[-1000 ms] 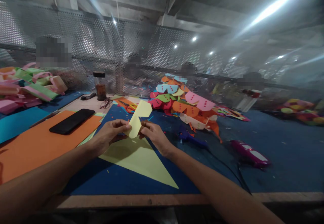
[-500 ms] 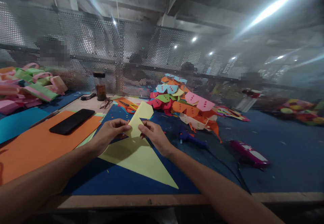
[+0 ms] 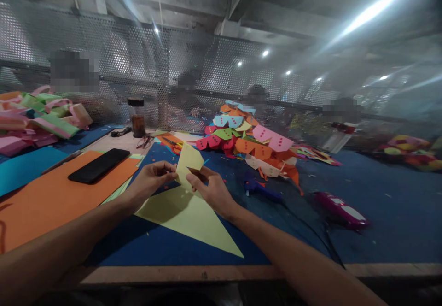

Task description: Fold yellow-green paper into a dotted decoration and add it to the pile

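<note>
Small paper (image 3: 188,159) is gripped by L hand (image 3: 152,181) & R hand (image 3: 214,190), just above big yellow sheet (image 3: 193,223). Gaps are left btwn sheet & front table edge (image 3: 203,273), also glue gun (image 3: 253,186) to its R. Paper's R side is partly hidden by R hand.

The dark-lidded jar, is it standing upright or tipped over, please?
Upright: the jar has its dark lid on top and its base on the pale surface.
</note>
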{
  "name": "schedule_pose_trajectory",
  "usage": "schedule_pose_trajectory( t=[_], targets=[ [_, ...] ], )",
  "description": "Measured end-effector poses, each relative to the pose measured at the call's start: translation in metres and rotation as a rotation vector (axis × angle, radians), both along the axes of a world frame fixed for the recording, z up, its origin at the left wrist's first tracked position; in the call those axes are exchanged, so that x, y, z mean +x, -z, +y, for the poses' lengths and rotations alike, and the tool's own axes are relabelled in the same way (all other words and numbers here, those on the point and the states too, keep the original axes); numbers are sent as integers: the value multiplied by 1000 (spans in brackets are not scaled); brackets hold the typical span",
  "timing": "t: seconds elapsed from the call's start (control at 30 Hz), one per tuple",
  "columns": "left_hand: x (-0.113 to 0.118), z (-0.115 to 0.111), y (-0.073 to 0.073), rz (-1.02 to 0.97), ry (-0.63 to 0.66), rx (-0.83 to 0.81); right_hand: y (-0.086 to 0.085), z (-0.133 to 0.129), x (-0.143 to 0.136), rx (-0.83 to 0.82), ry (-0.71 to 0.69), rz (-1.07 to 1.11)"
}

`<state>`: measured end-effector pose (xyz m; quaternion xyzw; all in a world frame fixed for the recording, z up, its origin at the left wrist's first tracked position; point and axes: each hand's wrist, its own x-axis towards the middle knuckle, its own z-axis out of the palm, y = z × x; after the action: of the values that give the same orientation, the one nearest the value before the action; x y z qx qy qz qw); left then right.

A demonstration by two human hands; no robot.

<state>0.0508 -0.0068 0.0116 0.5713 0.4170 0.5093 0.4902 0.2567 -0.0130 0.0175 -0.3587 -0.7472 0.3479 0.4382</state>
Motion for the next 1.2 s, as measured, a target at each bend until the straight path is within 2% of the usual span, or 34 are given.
schedule_pose_trajectory(
  t=[0.1, 0.2, 0.3, 0.4, 0.57, 0.73, 0.87, 1.03, 1.2],
  targets=[
    [0, -2, -5, -165, 120, -127, -4, 1, 2, -39, -39, 102],
    [-1, -4, -9, -273, 198, -196, -6, 7, 5, -59, 2, 156],
    [-3, -4, -11, -371, 271, -250, -4, 11, 4, -12, 17, 65],
    [-7, -4, -10, -465, 314, -303, 0, 9, 0, 25, -50, -24],
    [-9, -7, -11, -495, 377, -342, 0, 1, -5, -74, -162, 11],
    [-7, -8, -10, -495, 447, -394, -2, 0, -5, -149, -155, 86],
    [-7, -5, -5, -520, 389, -427, -2, 0, -7, -169, -151, 111],
    [-2, -5, -8, -510, 328, -461, -1, 2, -5, -47, -67, 119],
    [0, -9, -14, -503, 333, -449, -1, 1, 1, 267, 62, -29]
  ],
)
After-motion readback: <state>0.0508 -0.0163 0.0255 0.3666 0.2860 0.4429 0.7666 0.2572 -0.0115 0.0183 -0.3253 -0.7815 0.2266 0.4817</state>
